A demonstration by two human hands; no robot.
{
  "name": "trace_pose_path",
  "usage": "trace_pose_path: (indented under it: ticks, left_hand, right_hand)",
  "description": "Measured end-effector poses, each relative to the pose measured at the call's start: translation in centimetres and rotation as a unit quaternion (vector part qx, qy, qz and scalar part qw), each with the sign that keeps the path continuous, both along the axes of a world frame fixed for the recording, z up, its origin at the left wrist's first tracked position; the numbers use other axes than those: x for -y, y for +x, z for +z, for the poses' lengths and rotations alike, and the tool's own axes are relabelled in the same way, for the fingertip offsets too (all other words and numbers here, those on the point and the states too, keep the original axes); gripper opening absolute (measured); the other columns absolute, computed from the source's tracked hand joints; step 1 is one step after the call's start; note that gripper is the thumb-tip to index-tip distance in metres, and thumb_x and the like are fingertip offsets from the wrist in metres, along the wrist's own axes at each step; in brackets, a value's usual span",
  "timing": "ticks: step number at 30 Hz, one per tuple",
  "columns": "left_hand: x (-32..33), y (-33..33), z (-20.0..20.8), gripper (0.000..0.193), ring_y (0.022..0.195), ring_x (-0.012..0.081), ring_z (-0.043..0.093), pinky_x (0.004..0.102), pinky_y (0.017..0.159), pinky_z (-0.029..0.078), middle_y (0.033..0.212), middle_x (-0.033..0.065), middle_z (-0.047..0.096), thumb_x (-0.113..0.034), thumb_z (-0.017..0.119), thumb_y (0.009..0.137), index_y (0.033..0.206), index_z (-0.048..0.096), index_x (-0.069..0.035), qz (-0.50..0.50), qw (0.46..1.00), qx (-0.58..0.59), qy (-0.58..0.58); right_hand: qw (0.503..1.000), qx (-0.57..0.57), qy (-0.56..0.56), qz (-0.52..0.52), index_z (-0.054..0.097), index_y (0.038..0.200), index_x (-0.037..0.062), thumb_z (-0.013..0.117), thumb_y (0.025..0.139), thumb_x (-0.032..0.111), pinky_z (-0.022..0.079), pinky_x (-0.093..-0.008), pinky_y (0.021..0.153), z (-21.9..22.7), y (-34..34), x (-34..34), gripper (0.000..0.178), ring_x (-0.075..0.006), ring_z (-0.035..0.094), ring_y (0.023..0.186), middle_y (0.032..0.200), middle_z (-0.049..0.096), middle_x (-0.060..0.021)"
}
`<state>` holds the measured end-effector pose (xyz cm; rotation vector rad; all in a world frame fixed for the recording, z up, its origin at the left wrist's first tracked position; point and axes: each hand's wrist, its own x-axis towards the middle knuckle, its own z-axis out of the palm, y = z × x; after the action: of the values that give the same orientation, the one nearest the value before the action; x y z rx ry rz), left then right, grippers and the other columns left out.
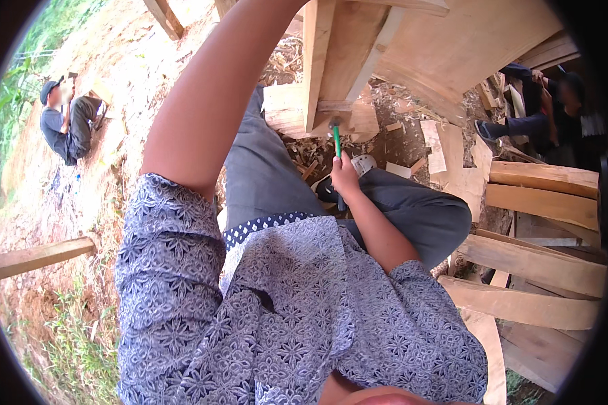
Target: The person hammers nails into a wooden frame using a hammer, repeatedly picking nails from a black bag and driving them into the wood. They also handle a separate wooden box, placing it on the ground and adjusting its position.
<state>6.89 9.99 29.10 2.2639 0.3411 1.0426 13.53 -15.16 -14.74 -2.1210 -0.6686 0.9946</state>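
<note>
Dirt grnd (400,143) w/ shavings (287,64), curved timbers (523,301); R grip (346,177) round green-handled hammer (337,140), L grip unseen, state unclear.

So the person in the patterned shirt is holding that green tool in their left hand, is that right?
Not quite: the head view shows the person in the patterned shirt holding the green tool in their right hand; the left hand is out of view.
</note>
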Motion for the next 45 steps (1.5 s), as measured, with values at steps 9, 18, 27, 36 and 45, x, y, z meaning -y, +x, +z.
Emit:
trace_pose_path:
  ticks: [9, 18, 27, 36, 45]
  left_hand:
    - [-1.8, -18.3, -23.0, 0.036, 0.086, 0.0195, 0.066, 0.0332, 0.077, 0.052, 0.096, 0.0109, 0.070, -0.029, 0.051, 0.106, 0.109, 0.068, 0.002, 0.266, 0.811, 0.379, -0.358]
    - [24.8, -38.7, -49.4, 0.024, 0.080, 0.0252, 0.069, 0.0382, 0.076, 0.052, 0.083, 0.0173, 0.070, -0.017, 0.055, 0.096, 0.090, 0.070, 0.000, 0.530, 0.719, -0.185, -0.410]
    - [15.4, -38.1, -47.7, 0.016, 0.089, 0.0351, 0.066, 0.0435, 0.082, 0.053, 0.095, 0.0190, 0.065, -0.002, 0.066, 0.084, 0.100, 0.067, -0.001, 0.591, 0.758, -0.203, -0.187]
    - [10.4, -41.4, -49.7, 0.024, 0.102, 0.0335, 0.069, 0.0442, 0.087, 0.056, 0.113, 0.0127, 0.068, -0.023, 0.081, 0.081, 0.101, 0.074, -0.012, 0.536, 0.652, -0.383, -0.374]
    - [10.8, -39.3, -49.6, 0.016, 0.100, 0.0334, 0.070, 0.0435, 0.085, 0.057, 0.109, 0.0109, 0.071, -0.021, 0.071, 0.085, 0.097, 0.077, -0.014, 0.576, 0.622, -0.439, -0.300]
  right_hand:
    - [0.999, 0.033, -0.016, 0.004, 0.046, 0.143, 0.0146, 0.038, 0.107, 0.036, 0.047, -0.0533, 0.094, -0.8, -1.0, 0.4, 0.042, -0.0476, 0.061, 0.113, 0.119, 0.065, -0.0261]
    - [0.999, -0.030, 0.033, -0.026, 0.042, 0.146, 0.0162, 0.038, 0.110, 0.037, 0.038, -0.0280, 0.039, -1.0, -1.6, 1.4, 0.042, -0.0099, 0.041, 0.043, 0.067, 0.045, -0.0012]
    - [0.999, 0.017, 0.001, -0.036, 0.048, 0.141, 0.0133, 0.038, 0.107, 0.033, 0.045, -0.0346, 0.046, 1.9, -2.7, 0.5, 0.041, -0.0186, 0.055, 0.049, 0.074, 0.056, -0.0088]
    - [0.999, -0.022, 0.006, -0.046, 0.046, 0.142, 0.0144, 0.037, 0.108, 0.031, 0.042, -0.0316, 0.043, 3.3, -3.0, 0.6, 0.040, -0.0142, 0.047, 0.045, 0.071, 0.052, -0.0056]
    - [0.999, -0.021, 0.004, -0.039, 0.046, 0.142, 0.0171, 0.038, 0.108, 0.032, 0.042, -0.0317, 0.043, 3.1, -3.0, 0.5, 0.039, -0.0143, 0.048, 0.045, 0.071, 0.052, -0.0058]
